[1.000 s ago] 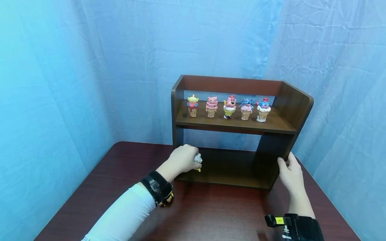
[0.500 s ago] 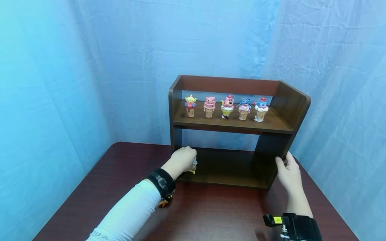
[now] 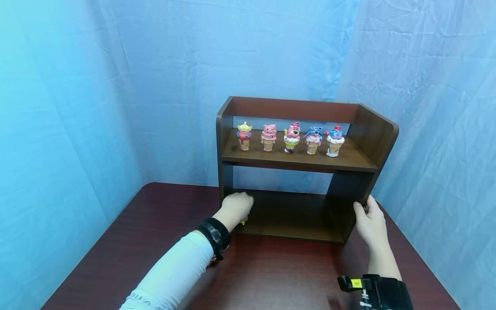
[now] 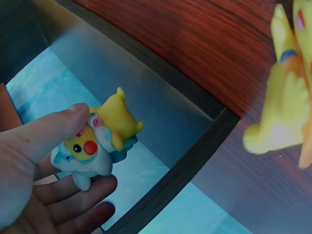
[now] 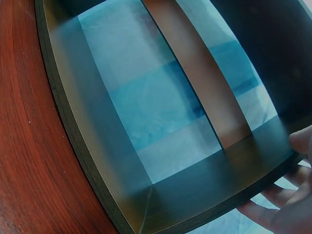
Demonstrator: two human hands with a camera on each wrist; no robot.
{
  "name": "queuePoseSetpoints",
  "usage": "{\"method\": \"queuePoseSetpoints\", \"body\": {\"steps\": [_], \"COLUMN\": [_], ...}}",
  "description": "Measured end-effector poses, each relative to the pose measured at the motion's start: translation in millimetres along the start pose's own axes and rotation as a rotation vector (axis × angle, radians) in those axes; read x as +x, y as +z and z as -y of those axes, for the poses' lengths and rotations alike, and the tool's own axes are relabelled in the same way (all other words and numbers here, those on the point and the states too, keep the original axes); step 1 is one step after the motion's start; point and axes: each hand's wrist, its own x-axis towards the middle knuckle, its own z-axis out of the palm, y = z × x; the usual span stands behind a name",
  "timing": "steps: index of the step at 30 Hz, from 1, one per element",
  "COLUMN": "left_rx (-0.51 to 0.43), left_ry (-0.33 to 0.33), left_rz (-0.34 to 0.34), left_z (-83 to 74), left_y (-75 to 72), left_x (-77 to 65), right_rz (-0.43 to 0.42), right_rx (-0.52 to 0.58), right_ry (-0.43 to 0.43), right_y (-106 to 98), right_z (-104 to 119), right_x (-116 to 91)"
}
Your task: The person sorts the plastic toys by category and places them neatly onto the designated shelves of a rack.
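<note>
My left hand (image 3: 237, 207) is at the left end of the lower level of a dark brown two-tier shelf (image 3: 296, 110). In the left wrist view, thumb and fingers pinch a small yellow figurine (image 4: 88, 147) with red cheeks and a pale blue-white hood; it lies tilted above the lower board. The head view mostly hides it behind the hand. My right hand (image 3: 373, 221) grips the shelf's right side panel, thumb on the inner side and fingers outside. Along the upper board stand several ice-cream-cone character figurines (image 3: 292, 137) in a row.
The shelf stands on a dark red-brown wooden table (image 3: 271, 275). Near my left wrist, a larger yellow figure (image 4: 285, 107), cut off by the frame edge, is on the tabletop. Blue cloth (image 3: 174, 86) hangs behind and at both sides.
My left hand has moved slightly lower and into the shelf's left end, and the yellow figurine is now more hidden. My right hand keeps its grip on the side panel.
</note>
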Motion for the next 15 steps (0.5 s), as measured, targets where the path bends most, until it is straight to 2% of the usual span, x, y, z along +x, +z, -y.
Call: {"method": "queuePoseSetpoints", "body": {"steps": [5, 15], "left_rx": [0.089, 0.137], "left_ry": [-0.002, 0.006], "left_rz": [-0.032, -0.022], "left_z": [0.3, -3.1], "left_y": [5.0, 17.2], "left_x": [1.2, 6.7], "right_rz": [0.006, 0.011], "right_rx": [0.001, 0.023], "right_ry": [-0.001, -0.003], "right_y": [-1, -2], "right_z": [1, 2], "right_x": [1, -1]}}
